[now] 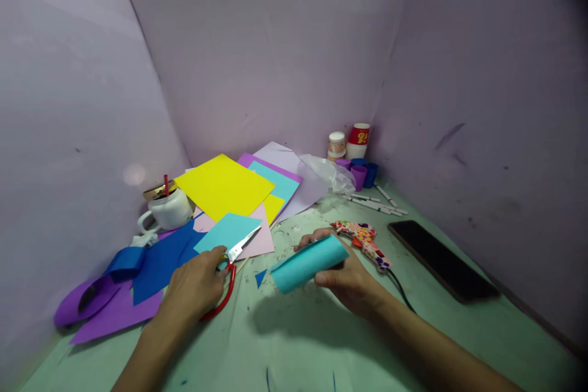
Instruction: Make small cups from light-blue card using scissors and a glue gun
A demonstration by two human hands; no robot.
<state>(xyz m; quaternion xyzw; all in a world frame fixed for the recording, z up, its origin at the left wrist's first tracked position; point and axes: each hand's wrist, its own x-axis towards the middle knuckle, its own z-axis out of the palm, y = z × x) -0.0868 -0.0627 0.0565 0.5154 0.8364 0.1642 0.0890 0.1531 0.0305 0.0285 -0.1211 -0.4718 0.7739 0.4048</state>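
Note:
My left hand (pixel 202 278) is closed on a pair of scissors (pixel 244 244), its fingers around the upper part of the red handles. The blades point away to the right over a light blue sheet (pixel 225 231) and a pink sheet (pixel 260 239). In my right hand (pixel 346 282) is a light blue paper roll (pixel 310 265), held tilted above the table between thumb and fingers. One edge of the roll overlaps along its top. A small dark blue paper triangle (pixel 260 278) lies on the table between my hands.
Yellow paper (pixel 225 187) tops a stack at the back. Blue (pixel 158 269) and purple paper (pixel 114 318) lie left, near a white mug (pixel 172 209). Rightward are a flowered glue gun (pixel 365 241) with its cord, a phone (pixel 443 262), markers (pixel 376 203) and paper cups (pixel 357 142). Partition walls enclose the table.

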